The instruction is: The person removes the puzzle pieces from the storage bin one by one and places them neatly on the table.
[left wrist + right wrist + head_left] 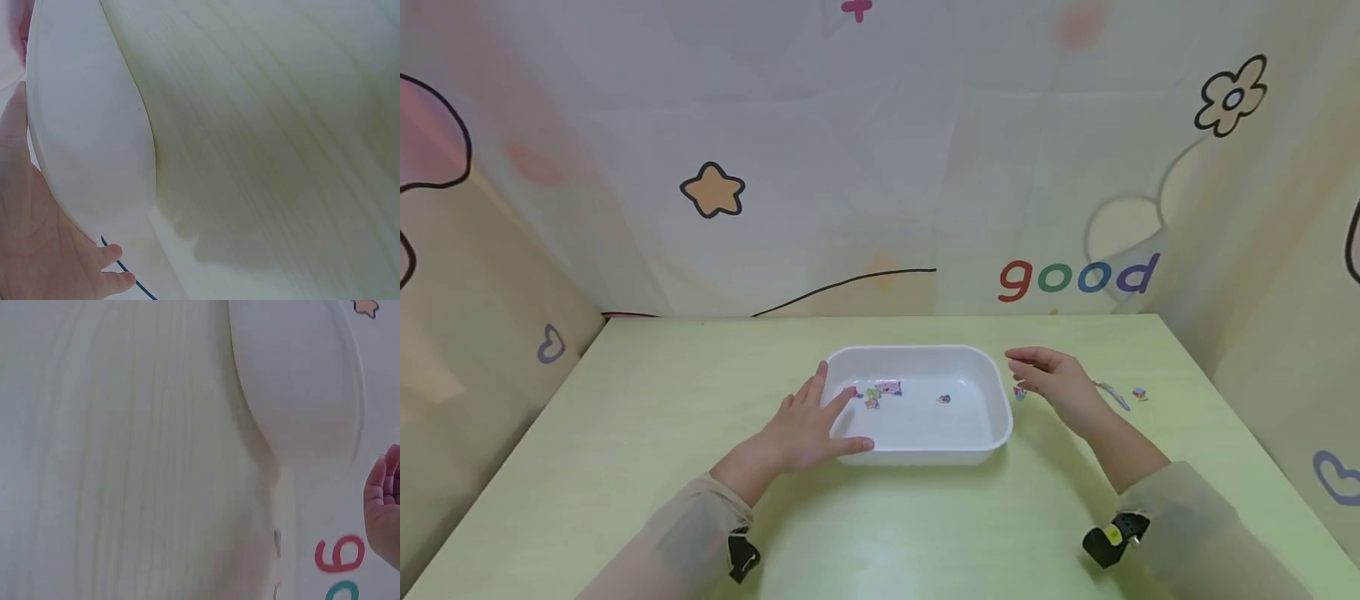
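A white rectangular plastic tray [917,433] stands on the table. My left hand [801,429] rests spread over its left rim, with the fingers straight and the thumb lying across the front left corner. Near those fingers, inside the tray, lie a pink-purple piece [889,388] and a few other small colourful pieces. Another small piece [944,399] lies further right in the tray. My right hand [1060,387] hovers just right of the tray, its fingers loosely bent and pointing left; nothing shows between them. Below its fingertips lies a small colourful piece [1019,393].
Right of the right hand, a thin curved strip [1114,396] and another small colourful piece [1140,394] lie on the light green table [662,400]. A printed cloth backdrop [850,167] stands behind the table and along both sides.
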A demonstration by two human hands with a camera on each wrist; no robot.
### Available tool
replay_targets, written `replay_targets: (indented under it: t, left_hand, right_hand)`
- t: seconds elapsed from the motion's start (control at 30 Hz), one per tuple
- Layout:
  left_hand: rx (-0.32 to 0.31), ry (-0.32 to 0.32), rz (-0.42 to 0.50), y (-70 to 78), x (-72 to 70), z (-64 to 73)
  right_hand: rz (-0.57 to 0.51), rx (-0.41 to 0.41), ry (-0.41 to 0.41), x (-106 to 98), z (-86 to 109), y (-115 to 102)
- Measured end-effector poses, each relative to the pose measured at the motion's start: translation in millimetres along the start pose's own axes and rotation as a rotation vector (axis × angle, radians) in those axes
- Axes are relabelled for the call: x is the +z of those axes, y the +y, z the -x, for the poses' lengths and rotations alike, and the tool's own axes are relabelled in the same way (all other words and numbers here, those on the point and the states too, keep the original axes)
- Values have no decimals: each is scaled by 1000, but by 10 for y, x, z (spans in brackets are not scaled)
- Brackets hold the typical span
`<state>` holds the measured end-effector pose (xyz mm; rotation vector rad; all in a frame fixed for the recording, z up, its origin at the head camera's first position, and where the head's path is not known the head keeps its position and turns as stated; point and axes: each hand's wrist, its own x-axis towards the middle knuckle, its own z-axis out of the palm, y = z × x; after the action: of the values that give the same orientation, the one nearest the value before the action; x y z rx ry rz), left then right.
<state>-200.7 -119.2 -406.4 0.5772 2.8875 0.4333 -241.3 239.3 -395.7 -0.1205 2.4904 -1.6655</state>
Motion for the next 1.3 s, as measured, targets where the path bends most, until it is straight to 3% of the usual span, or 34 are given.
replay_targets:
  t: [0.23,0.53,0.73,0.97,1.1,1.3]
  left_hand:
    - [-7,-4,8,17,8,-4]
    - [-5,-6,28,-1,33,5]
    - [-3,12,12,-23,40,-19]
    - [0,6,21,-10,17,-4]
    - [10,11,17,-9,21,-18]
    - [-3,3,14,-9,35,-22]
  right_hand:
    - [-10,-52,-75,497,1,-216]
    - [59,3,-97,829,-232,-198]
    - [120,48,-102,927,-348,-155]
    - [229,39,-144,953,-353,-115]
    - [234,49,-148,946,-349,-110]
    - [240,61,-219,960,-341,-113]
